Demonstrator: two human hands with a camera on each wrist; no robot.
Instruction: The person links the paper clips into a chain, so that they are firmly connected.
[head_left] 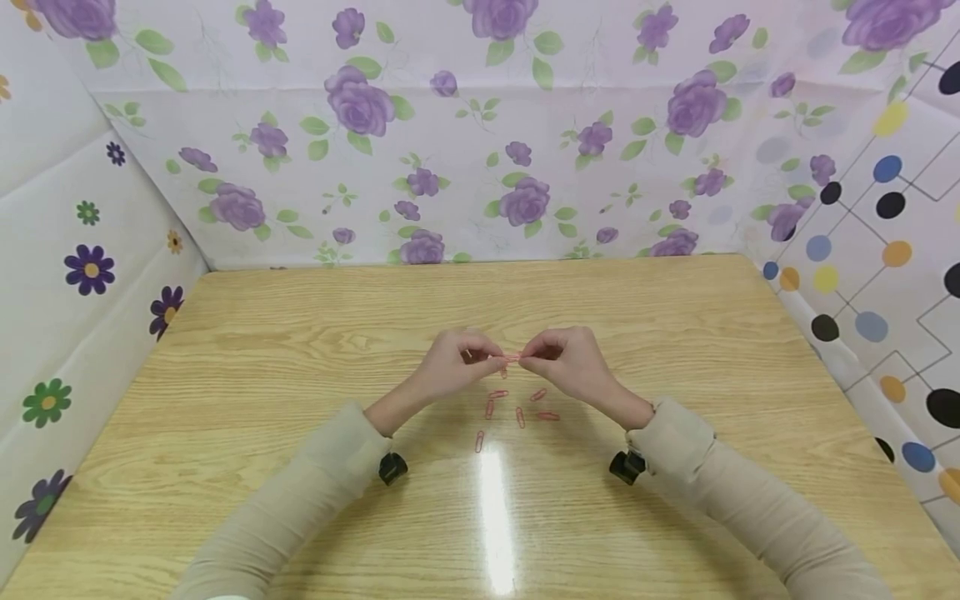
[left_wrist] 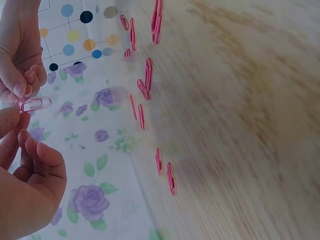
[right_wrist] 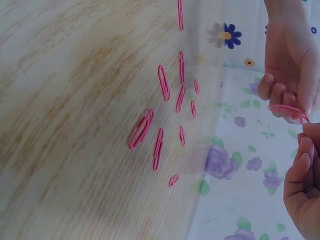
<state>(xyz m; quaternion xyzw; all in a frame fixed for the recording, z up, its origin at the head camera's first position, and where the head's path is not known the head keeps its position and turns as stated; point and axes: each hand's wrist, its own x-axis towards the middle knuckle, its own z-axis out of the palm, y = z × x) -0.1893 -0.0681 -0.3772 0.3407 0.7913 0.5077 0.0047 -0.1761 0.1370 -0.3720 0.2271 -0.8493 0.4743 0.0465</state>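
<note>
Both hands meet over the middle of the table, fingertips almost touching. The left hand point(head_left: 456, 365) pinches a pink paper clip point(right_wrist: 282, 107) between thumb and fingers. Opposite it, the right hand point(head_left: 573, 365) pinches a second pink paper clip point(right_wrist: 304, 118) that meets the first one. Fingertips hide part of both clips, so whether they are linked I cannot tell. In the left wrist view a clip loop point(left_wrist: 39, 103) sticks out beside the pinching fingers. Below the hands, several loose pink paper clips point(head_left: 521, 417) lie scattered on the wooden table point(head_left: 300, 333).
A floral sheet point(head_left: 450, 167) hangs behind the table's far edge. Patterned sheets stand at the left point(head_left: 75, 333) and right point(head_left: 892, 292). Dark wrist cameras point(head_left: 392, 467) sit under both cuffs. A bright light reflection point(head_left: 495, 517) streaks the table's near part.
</note>
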